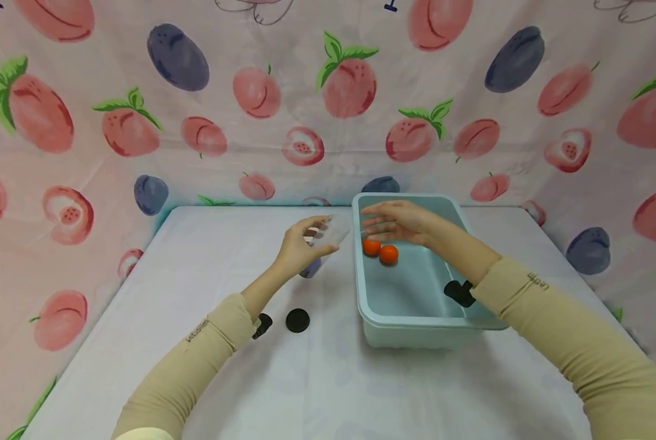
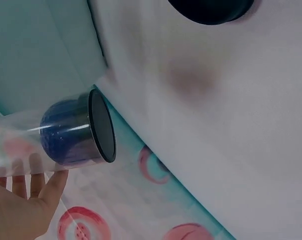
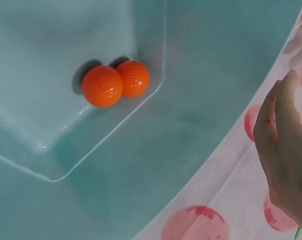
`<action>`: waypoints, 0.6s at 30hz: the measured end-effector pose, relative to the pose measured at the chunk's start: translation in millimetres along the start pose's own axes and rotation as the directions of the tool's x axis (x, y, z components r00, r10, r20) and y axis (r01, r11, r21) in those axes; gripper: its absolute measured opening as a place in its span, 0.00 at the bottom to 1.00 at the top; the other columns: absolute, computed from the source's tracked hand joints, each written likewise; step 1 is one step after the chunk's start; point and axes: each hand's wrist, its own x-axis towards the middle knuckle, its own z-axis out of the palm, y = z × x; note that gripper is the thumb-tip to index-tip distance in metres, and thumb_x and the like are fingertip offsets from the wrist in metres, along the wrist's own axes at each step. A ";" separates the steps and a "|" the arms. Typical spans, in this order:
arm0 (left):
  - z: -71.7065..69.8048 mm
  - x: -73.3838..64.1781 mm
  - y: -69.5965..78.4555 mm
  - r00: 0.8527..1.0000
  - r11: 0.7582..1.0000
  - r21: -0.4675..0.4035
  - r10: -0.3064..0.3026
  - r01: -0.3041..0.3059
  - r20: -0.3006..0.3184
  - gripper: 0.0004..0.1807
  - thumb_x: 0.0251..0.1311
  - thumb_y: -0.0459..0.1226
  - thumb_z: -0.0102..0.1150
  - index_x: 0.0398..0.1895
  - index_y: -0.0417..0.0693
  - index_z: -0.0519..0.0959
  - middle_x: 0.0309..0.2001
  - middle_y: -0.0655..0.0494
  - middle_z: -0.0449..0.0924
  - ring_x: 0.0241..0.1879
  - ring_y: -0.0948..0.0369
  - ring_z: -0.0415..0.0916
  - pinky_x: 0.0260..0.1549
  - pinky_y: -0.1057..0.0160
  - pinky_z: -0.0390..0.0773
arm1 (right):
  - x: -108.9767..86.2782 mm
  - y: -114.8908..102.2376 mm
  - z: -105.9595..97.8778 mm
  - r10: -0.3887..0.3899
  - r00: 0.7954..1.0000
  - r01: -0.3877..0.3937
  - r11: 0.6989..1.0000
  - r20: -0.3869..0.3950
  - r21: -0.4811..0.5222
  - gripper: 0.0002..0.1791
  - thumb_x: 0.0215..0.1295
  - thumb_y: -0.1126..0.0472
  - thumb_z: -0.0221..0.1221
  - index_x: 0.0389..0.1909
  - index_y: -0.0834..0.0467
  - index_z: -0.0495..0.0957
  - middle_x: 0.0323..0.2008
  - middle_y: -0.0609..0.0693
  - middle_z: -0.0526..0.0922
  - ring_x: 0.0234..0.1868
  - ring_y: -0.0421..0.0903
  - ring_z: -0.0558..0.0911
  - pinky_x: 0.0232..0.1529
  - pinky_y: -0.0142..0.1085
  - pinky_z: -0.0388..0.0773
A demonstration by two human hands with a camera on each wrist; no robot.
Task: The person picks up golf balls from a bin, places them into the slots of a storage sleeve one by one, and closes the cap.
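My left hand grips a clear plastic tube with fingers and thumb around its wall. The tube is tilted, its upper end toward the bin. In the left wrist view, a dark blue ball sits inside, against the tube's black end. Over the far left part of a light blue bin, my right hand hovers with fingers extended, holding nothing. Two orange balls lie on the bin's floor below that hand; the right wrist view shows them touching.
A round black disc, like a lid, lies on the white-covered table left of the bin. Black wrist cameras are strapped at both cuffs. Fruit-printed cloth hangs behind and at the sides.
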 end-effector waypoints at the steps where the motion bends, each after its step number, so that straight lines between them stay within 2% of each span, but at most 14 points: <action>1: -0.6 -0.1 -0.1 1.000 1.000 0.000 0.001 -0.001 0.003 0.32 0.47 0.34 0.71 0.59 0.45 0.73 0.54 0.42 0.75 0.50 0.46 0.74 0.46 0.52 0.78 | 0.4 0.6 -1.1 -0.002 1.000 0.002 1.000 -0.001 -0.008 0.27 0.75 0.57 0.41 0.70 0.65 0.56 0.65 0.66 0.61 0.59 0.56 0.71 0.64 0.47 0.66; 7: -2.9 -0.2 -0.9 0.999 1.000 -0.004 0.015 -0.015 0.036 0.34 0.48 0.34 0.70 0.61 0.48 0.70 0.52 0.41 0.73 0.47 0.46 0.74 0.42 0.53 0.79 | 1.4 2.4 -7.7 -0.002 1.000 0.001 0.999 -0.018 -0.052 0.26 0.74 0.56 0.43 0.68 0.65 0.59 0.57 0.61 0.70 0.56 0.54 0.74 0.54 0.39 0.78; 11: -2.9 0.7 -1.0 0.999 1.000 -0.004 0.017 -0.017 0.044 0.35 0.48 0.34 0.70 0.62 0.49 0.68 0.52 0.39 0.72 0.47 0.45 0.74 0.43 0.52 0.79 | 2.4 3.5 -15.6 -0.010 1.000 0.008 0.995 -0.019 -0.103 0.26 0.75 0.56 0.41 0.68 0.66 0.58 0.49 0.55 0.75 0.57 0.55 0.74 0.59 0.43 0.73; 14: -3.8 1.4 -1.1 0.999 1.000 -0.001 0.012 -0.012 0.047 0.35 0.49 0.34 0.69 0.63 0.50 0.68 0.52 0.41 0.71 0.48 0.45 0.73 0.44 0.51 0.79 | 5.1 4.9 -22.6 -0.008 1.000 0.006 0.992 -0.015 -0.123 0.27 0.75 0.56 0.40 0.69 0.67 0.56 0.54 0.61 0.73 0.61 0.59 0.70 0.64 0.48 0.66; 18: -6.0 2.0 -1.4 0.998 1.000 0.005 -0.003 0.003 0.057 0.35 0.52 0.35 0.68 0.65 0.53 0.67 0.53 0.43 0.70 0.51 0.46 0.72 0.46 0.51 0.78 | 10.5 7.4 -33.5 0.015 1.000 -0.015 0.989 -0.002 -0.148 0.28 0.76 0.56 0.38 0.70 0.68 0.52 0.65 0.71 0.60 0.67 0.64 0.63 0.66 0.49 0.63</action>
